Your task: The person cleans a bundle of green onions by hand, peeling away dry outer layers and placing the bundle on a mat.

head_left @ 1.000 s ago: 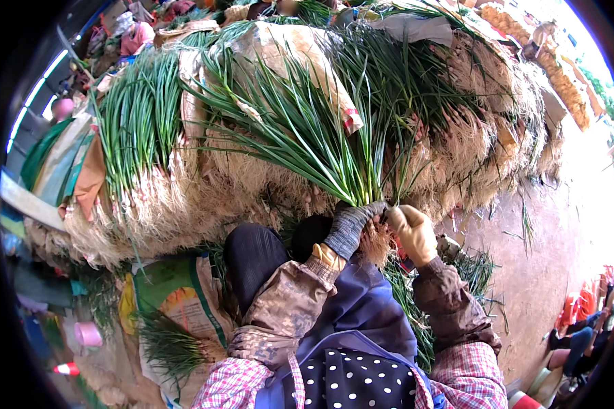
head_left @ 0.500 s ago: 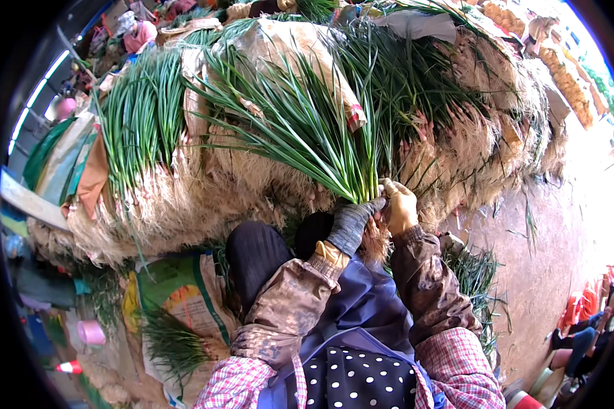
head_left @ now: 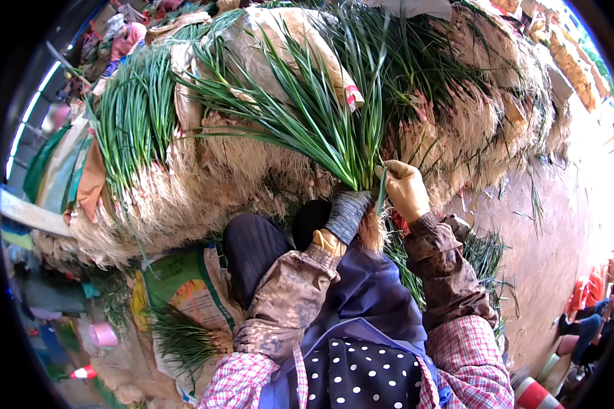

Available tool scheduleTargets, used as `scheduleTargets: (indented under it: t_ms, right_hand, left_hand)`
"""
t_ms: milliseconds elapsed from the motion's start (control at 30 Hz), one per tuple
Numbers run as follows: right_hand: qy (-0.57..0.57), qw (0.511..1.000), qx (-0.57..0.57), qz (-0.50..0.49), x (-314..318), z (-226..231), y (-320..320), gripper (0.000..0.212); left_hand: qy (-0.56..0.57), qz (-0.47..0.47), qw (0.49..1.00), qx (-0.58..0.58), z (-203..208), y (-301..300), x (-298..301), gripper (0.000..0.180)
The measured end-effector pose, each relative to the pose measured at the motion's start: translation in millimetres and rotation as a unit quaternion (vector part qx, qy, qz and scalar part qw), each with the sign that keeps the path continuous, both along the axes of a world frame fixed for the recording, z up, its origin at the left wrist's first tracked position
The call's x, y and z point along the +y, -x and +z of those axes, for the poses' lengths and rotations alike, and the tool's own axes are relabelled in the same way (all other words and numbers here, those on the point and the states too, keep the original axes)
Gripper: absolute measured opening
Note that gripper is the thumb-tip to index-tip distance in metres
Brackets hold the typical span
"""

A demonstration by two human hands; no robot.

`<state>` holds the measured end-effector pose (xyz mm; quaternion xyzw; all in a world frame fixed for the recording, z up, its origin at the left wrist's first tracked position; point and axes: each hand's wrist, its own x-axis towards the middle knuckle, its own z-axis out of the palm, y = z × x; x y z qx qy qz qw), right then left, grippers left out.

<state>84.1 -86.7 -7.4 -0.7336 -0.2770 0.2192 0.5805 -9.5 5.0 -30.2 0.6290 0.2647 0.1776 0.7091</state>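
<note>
Onion leaves (head_left: 340, 140) glow green, roots (head_left: 371, 234) show tan, left glove (head_left: 348, 213) streaky grey, right glove (head_left: 407, 191) pale yellow, sleeves (head_left: 465, 358) pink-checked, black cloth (head_left: 361, 375) white-dotted

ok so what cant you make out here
All in the head view:
- Part of the green bunch inside the left hand: hidden by its grey glove.
- Its stalk count: leaves overlap.
- Far side of the pile: cut off by top edge.
- Person at far right: cut by dark rim.
</note>
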Motion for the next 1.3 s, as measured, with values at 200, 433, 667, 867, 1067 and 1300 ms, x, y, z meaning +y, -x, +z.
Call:
scheduleTargets:
  t_ms: [200,433,667,867,1067,1300]
  right_hand:
    - [0.135,0.982,-0.076,-0.110,-25,-49,-4,0.016]
    - [0.588,0.743,-0.145,0.285,-215,-122,22,0.026]
    - [0.400,0.893,-0.145,0.147,-156,-140,12,0.037]
    - [0.142,0.988,-0.062,-0.026,-44,-203,-49,0.050]
    - [0.108,0.990,-0.013,0.092,-10,-234,-65,0.064]
    - [0.243,0.955,0.016,-0.168,21,-195,-23,0.065]
  left_hand:
    - [0.194,-0.022,0.979,0.063,12,9,13,0.024]
    - [0.073,0.069,0.995,-0.006,-19,7,5,0.029]
    - [0.086,0.048,0.994,-0.037,1,12,2,0.031]
    - [0.133,0.007,0.991,-0.030,7,17,5,0.032]
    - [0.154,0.012,0.987,-0.051,11,21,7,0.030]
    - [0.123,-0.009,0.992,-0.033,15,21,7,0.032]
